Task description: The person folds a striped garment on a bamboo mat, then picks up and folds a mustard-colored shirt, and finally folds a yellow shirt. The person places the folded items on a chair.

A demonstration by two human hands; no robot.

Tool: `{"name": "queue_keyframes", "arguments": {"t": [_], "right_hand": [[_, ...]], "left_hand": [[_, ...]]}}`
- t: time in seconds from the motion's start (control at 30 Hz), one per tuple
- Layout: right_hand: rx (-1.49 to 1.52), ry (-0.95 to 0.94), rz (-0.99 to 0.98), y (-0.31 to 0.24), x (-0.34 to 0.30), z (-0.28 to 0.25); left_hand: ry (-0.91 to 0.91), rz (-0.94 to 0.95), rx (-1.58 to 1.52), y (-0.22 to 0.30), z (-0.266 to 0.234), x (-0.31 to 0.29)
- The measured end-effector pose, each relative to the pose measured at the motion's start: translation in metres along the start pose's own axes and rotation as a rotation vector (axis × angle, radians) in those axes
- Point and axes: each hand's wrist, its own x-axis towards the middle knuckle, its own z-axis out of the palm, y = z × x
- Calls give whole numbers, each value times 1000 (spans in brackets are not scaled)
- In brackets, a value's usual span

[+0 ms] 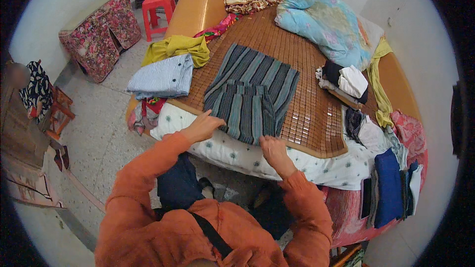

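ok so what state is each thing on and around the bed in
Dark striped garment, laid out, partly doubled over
Left hand, at the garment's near left edge, grip unclear
Right hand, fingers curled at its near right corner, grip unclear
Blue-striped shirt, folded
Yellow cloth beside it, bunched
Light-blue quilt, heaped
Brown mat, spread out
Navy garment, folded
Red stool, upright

Open mat (314, 113) gives passage beyond and right of the striped cloth (250, 91), though the pile (352, 80) stands farther right and the shirt (161, 78) crowds its left.
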Motion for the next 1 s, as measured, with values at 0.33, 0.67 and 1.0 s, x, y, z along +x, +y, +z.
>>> {"name": "queue_keyframes", "arguments": {"t": [0.33, 0.67, 1.0], "right_hand": [[532, -64, 101, 20, -11, -20], [153, 170, 100, -9, 7, 1], [-199, 171, 68, -20, -6, 41]], "left_hand": [[12, -23, -496, -1, -30, -12], [229, 74, -98, 23, -6, 6], [215, 66, 197, 1, 30, -7]]}}
